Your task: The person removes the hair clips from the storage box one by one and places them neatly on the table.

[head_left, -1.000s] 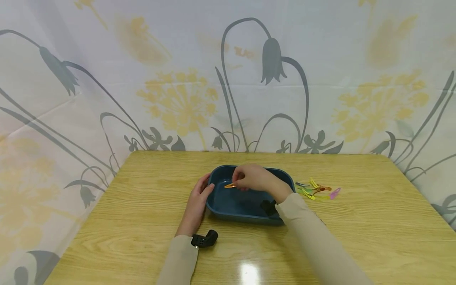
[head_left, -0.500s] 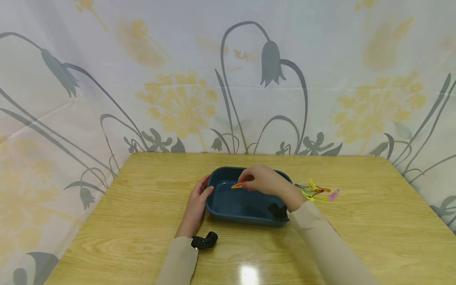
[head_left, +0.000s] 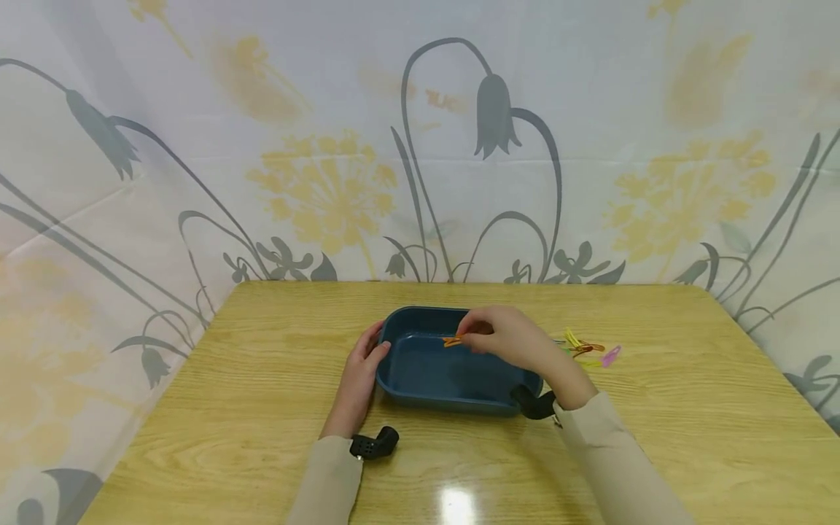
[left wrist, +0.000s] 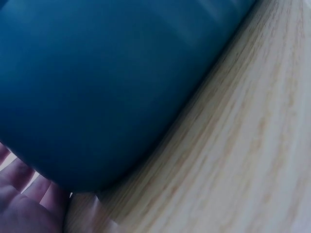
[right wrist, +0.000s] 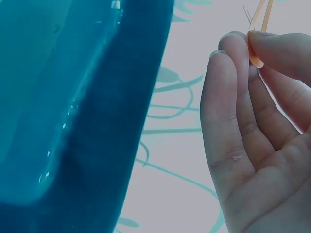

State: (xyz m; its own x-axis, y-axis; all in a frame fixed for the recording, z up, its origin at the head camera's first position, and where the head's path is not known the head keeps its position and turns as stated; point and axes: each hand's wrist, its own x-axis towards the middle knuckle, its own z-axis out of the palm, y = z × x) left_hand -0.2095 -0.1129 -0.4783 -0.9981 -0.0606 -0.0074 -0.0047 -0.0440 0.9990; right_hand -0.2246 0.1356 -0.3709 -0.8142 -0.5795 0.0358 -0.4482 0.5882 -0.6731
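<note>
A dark blue rectangular basin (head_left: 453,402) stands on the wooden table. My left hand (head_left: 357,372) grips its left end, thumb over the rim and fingers along the outer wall; in the left wrist view some fingers (left wrist: 17,174) lie against that wall. Over the basin, my right hand (head_left: 515,341) pinches a small orange hair clip (head_left: 451,341) between thumb and fingertips. In the right wrist view the clip (right wrist: 254,54) points upward, its two arms spread apart. To the right of the basin lies a loose group of coloured hair clips (head_left: 584,350), partly hidden behind my right wrist.
The light wooden table (head_left: 275,364) reaches back to a flower-patterned cloth (head_left: 328,146). A pink hair clip (head_left: 611,356) lies at the right edge of the group. Each wrist carries a small black camera, the right one (head_left: 533,402) overlapping the basin's front right corner.
My right hand has moved to the right over the basin, carrying the orange hair clip with it. The clip's arms now show apart. My left hand stays on the basin.
</note>
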